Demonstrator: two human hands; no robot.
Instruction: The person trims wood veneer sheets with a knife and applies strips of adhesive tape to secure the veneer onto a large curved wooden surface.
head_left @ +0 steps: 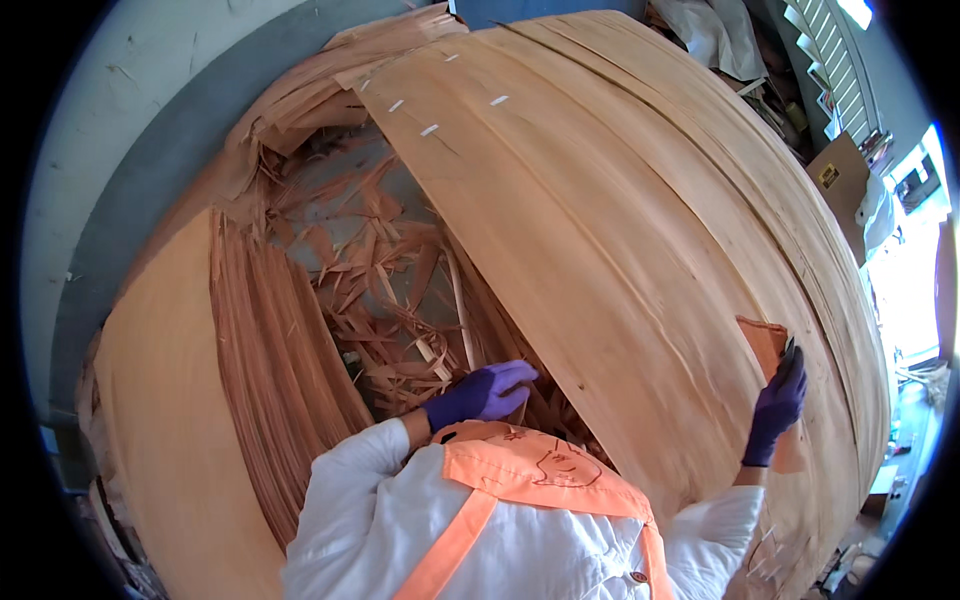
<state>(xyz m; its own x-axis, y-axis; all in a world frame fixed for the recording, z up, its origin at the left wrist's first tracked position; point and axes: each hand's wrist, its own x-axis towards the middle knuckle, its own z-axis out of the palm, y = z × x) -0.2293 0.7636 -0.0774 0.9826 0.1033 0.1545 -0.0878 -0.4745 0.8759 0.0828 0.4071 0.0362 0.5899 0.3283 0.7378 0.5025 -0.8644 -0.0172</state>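
Wide sheets of tan wood veneer [560,215] lie in a large stack before me, with fine ridges running along them. My right hand [780,405], in a purple glove, is on the stack at the right, its fingers closed around something small and dark that I cannot make out. At its fingertips is a reddish-orange patch [765,342] with a rough edge; whether this is a loose piece or a gap in the top sheet, I cannot tell. My left hand [485,393], also gloved in purple, is held open in front of my orange apron [550,465], near the sheet's left edge, apparently empty.
Torn veneer strips [385,275] litter the floor between the stacks. To the left are a reddish-brown layered pile [275,350] and a pale sheet [165,400]. Short white tape pieces [430,130] dot the far corner. A brown cardboard piece [840,180] stands at the right.
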